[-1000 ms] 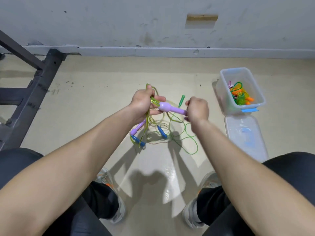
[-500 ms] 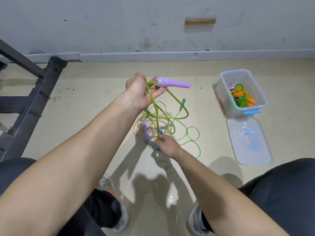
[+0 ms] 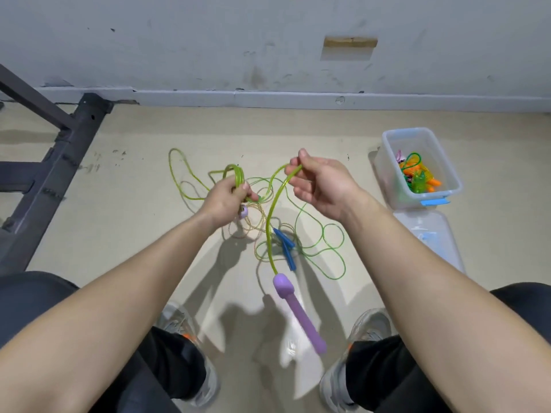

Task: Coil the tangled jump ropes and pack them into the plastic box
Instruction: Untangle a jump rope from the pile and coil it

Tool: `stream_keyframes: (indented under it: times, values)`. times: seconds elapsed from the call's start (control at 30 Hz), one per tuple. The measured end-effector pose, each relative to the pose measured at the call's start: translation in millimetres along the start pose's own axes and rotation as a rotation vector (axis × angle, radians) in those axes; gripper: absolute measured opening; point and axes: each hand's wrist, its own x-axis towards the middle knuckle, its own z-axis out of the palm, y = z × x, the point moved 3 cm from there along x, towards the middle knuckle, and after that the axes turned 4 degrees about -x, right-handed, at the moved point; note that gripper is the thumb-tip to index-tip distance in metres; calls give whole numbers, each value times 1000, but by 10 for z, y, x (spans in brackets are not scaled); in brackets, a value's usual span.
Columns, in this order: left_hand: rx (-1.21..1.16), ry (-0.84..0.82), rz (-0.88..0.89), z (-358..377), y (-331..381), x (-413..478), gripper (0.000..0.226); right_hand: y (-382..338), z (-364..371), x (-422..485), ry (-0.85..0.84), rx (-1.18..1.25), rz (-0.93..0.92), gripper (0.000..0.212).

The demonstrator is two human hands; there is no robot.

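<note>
My left hand (image 3: 226,201) grips a bunch of yellow-green rope loops (image 3: 235,174) together with one purple handle (image 3: 244,210) that peeks out below the fist. My right hand (image 3: 320,184) pinches the same yellow-green rope (image 3: 272,210) between thumb and forefinger. From that pinch the rope hangs down to the other purple handle (image 3: 298,311), which dangles blurred above the floor. A thin green rope (image 3: 325,248) and two blue handles (image 3: 286,248) lie tangled on the floor underneath. The clear plastic box (image 3: 387,171) stands open at the right with coiled ropes inside.
The box's clear lid (image 3: 432,236) lies flat on the floor just in front of the box. A dark metal frame (image 3: 56,171) runs along the left. The wall's skirting (image 3: 268,98) is at the back. My knees and grey shoes (image 3: 369,332) fill the bottom.
My left hand came down with the rope bunch. My right hand rose from the floor tangle and now pinches the rope high up. The purple handle dropped from beside my left hand and now dangles low.
</note>
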Motion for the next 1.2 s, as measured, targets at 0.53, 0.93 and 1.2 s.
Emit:
stream_keyframes:
  times: [0.53,0.93,1.2]
  values:
    - [-167,-148,-528,438,-936,66,27,938,-551,279,220,70,212,39]
    - [-287,-54,-647,689,-1571,949,39,1170,-664,1450,323,26,235,47]
    - [390,304,-382,624,-1919,1017,39,2024,-1085,1769,375,-866,393,29]
